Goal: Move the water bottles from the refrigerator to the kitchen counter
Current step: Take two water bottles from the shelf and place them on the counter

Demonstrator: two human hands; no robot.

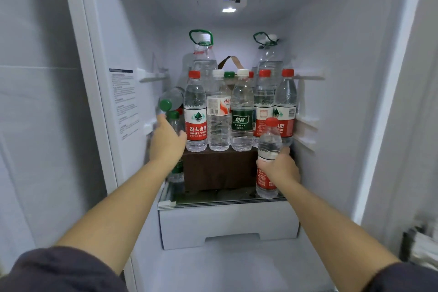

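Text on the front-left bottle (pixel 195 111), red label: "农夫山泉" above "NONGFU SPRING". Text on the green-label bottle (pixel 241 116): "怡寶". The white-cap bottle (pixel 219 114) carries a barcode and red script, not legible. On the front-right bottle (pixel 285 102) only "泉" and "ING" show. Print on the held bottle (pixel 269 140) and the wall sticker (pixel 124 102) is unreadable.

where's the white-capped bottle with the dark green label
In the head view, the green-label bottle stands in the front row atop the brown box, between a white-label bottle and a red-label bottle.
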